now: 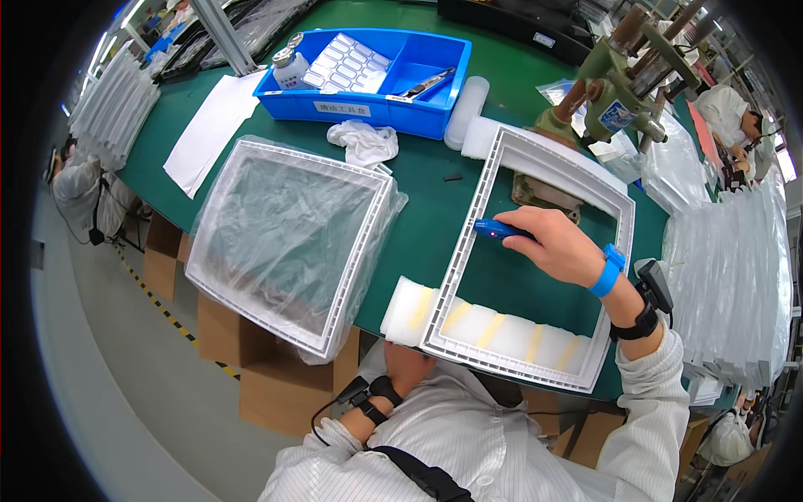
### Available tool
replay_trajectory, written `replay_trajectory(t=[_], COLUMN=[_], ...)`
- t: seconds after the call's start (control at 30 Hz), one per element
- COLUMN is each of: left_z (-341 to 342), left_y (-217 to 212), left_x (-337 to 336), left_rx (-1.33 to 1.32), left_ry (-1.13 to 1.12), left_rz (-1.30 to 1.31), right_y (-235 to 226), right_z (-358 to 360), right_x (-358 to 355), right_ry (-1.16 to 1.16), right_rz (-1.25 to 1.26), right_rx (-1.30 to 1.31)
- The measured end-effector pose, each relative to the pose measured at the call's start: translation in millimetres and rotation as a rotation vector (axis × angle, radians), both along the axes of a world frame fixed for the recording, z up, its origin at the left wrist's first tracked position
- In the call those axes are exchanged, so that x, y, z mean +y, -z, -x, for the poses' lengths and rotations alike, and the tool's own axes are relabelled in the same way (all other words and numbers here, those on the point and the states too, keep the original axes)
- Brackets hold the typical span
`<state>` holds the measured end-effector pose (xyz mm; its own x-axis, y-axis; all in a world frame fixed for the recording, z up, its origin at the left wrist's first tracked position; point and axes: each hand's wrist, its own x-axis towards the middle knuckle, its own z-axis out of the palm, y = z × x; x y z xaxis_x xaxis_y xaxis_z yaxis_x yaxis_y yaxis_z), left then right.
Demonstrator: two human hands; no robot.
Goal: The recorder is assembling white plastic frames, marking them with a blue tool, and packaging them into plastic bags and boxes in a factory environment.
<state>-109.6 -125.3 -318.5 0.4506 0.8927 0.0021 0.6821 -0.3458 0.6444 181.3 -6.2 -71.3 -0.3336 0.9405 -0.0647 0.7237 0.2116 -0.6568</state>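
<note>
A white rectangular plastic frame (600, 351) rests over the green table in front of me, its ribbed edge upward, on white foam blocks (410, 311) with yellow strips. My right hand (554, 244) is closed around a small blue hand tool (495, 228), whose exact kind I cannot make out. The tool's tip is at the frame's left side. At the table's front edge is my left hand (407, 365), below the frame's near left corner; its fingers are hidden. To the left lies a second white frame (251, 314) wrapped in clear plastic film.
A blue divided tray (431, 125) at the back holds bottles, a label sheet and a knife. Nearby are a white cloth (364, 142) and white paper (209, 130). A green press (615, 109) stands behind right. Wrapped frames (728, 276) stack at right; cardboard boxes (276, 389) sit below.
</note>
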Motion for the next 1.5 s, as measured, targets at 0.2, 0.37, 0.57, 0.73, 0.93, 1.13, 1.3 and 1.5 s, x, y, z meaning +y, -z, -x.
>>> replay_trajectory(t=[0.2, 0.37, 0.57, 0.73, 0.93, 1.13, 1.3, 1.5], left_z=[0.7, 10.0, 10.1, 14.4, 18.5, 12.5, 14.7, 17.8], left_y=[6.6, 12.5, 10.8, 8.9, 13.8, 16.5, 21.4, 14.9], left_x=[1.2, -0.5, 0.7, -3.1, -6.7, -0.6, -3.4, -5.2], left_rx=[0.034, 0.079, 0.138, 0.125, 0.129, 0.155, 0.145, 0.140], left_ry=[0.003, -0.026, 0.004, -0.027, -0.016, -0.011, -0.012, -0.038], left_rz=[-0.002, -0.092, -0.120, -0.209, -0.074, -0.147, -0.192, -0.269], right_y=[-2.8, -1.2, 7.2, 13.6, 18.3, -34.0, -33.1, -32.3], right_z=[-6.9, -42.5, -63.5, -68.1, -69.9, -43.0, -15.2, 2.1], right_x=[-6.0, -16.1, -8.3, -4.9, -7.5, -40.6, -70.0, -92.5], right_ry=[0.083, 0.599, 0.794, 0.790, 0.757, 0.093, -0.414, -0.530], right_rz=[0.062, 0.597, 0.510, 0.491, 0.504, 0.214, -0.301, -0.311], right_rx=[0.023, 0.871, 1.072, 1.064, 1.028, -0.203, -0.530, -0.567])
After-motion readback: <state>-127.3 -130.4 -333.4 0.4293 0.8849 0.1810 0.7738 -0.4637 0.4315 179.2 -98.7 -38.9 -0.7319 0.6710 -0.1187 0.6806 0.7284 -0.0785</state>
